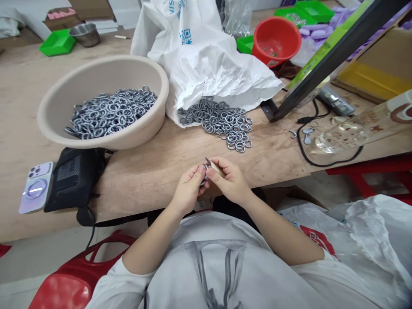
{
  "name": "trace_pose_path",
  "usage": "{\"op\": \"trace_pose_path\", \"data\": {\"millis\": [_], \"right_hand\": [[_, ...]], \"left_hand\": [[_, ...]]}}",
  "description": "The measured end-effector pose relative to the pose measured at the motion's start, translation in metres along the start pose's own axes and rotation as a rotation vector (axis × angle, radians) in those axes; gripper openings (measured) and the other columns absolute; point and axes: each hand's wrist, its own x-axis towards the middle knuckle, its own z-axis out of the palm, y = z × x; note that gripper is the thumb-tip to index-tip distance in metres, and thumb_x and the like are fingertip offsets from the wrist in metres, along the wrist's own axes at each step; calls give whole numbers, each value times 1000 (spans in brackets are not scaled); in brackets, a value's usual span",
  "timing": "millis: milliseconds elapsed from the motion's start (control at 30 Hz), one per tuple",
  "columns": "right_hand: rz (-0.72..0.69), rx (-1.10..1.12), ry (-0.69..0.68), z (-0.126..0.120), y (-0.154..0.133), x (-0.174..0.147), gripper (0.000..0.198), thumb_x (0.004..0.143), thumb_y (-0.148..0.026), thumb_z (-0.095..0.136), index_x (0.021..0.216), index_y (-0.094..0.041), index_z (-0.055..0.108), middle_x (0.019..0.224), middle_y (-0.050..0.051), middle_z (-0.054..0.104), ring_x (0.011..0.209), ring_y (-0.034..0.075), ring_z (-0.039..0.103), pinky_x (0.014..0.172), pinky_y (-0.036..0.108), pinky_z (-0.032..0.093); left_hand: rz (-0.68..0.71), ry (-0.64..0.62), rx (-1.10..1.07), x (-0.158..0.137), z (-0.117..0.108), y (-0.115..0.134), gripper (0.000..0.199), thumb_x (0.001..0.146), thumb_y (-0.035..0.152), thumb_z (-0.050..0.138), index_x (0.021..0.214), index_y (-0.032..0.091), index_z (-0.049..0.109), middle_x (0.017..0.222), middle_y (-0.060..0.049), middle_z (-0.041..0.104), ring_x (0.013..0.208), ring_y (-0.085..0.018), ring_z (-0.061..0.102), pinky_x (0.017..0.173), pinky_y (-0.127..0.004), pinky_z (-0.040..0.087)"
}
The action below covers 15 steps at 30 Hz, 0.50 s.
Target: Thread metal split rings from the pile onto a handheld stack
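Observation:
At the table's front edge my two hands meet. Between the thumb and fingers of my left hand (189, 187) are grey metal rings (203, 182), partly covered by the fingertips; how many I cannot tell. My right hand (234, 183) is closed around a small pale-handled tool (217, 168) with a dark pointed tip, which looks like a small knife. Its tip sticks up beside the rings, and the right thumb presses close to them. Just beyond the hands, a pile of loose metal rings (228, 124) spills from the mouth of a white woven sack (206, 64).
A wide beige basin (154, 98) holding many rings stands at left. Beside it lie a black pouch (75, 180) and a phone (36, 189). To the right are a slanted dark metal bar (322, 77), a cable (301, 148) and a clear bottle (360, 126). A red bowl (262, 40) stands behind.

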Motion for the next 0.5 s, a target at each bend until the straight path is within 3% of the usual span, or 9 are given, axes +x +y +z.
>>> {"op": "trace_pose_path", "data": {"millis": [200,333,500], "right_hand": [[-143,-225,62,-12,-9,1,38,97,-52,49,81,-20,58,68,-1,58,63,13,54,60,25,39],[-309,-497,-56,-14,-19,-8,39,100,-43,45,71,-19,57,64,0,55,60,12,50,59,26,34],[-287,-590,-117,-12,-21,-14,41,99,-43,45,69,-18,58,64,1,58,59,12,49,58,26,31]], "left_hand": [[-7,-53,-31,-6,2,6,48,79,59,68,68,17,49,54,3,48,46,-5,33,41,-16,22],[-24,-9,-63,-5,1,7,48,74,58,74,68,17,49,54,4,46,46,-5,35,40,-15,23],[-49,31,-88,-7,1,5,49,69,57,78,71,18,49,55,6,46,47,-5,38,41,-15,26]]}}
